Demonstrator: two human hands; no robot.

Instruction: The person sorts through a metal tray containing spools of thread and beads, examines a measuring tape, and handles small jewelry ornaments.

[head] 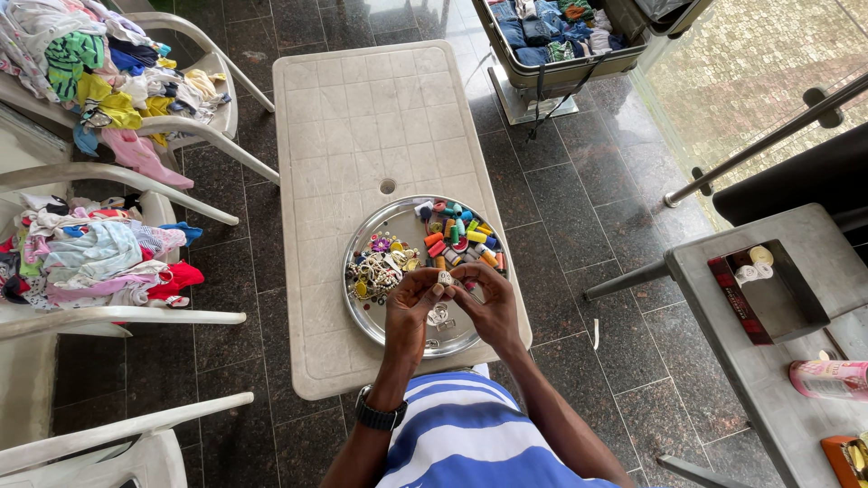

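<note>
the tray (362, 312) is sitting at the near end of the table (362, 117), its right rim lying close to the table's right edge and its near rim close to the front edge, while the far half of the table is lying bare. dark floor is showing open between the table and the grey bench (768, 398) on the right, and chairs (136, 316) are crowding the left side. the tray is holding spools (461, 237) of many colours on its far right and a heap of small buttons and trinkets (378, 267) on its left. the chairs are carrying piles of clothes (108, 258), a suitcase (551, 36) of folded clothes is standing open beyond the table, and a box (773, 294) on the bench is holding pale rolls. the left hand (411, 303) and right hand (488, 307) are meeting over the tray's middle, fingertips pinching together on a small pale piece (444, 278); it is looking whitish and roundish, too small to tell more. the left wrist is wearing a dark watch (378, 414).
</note>
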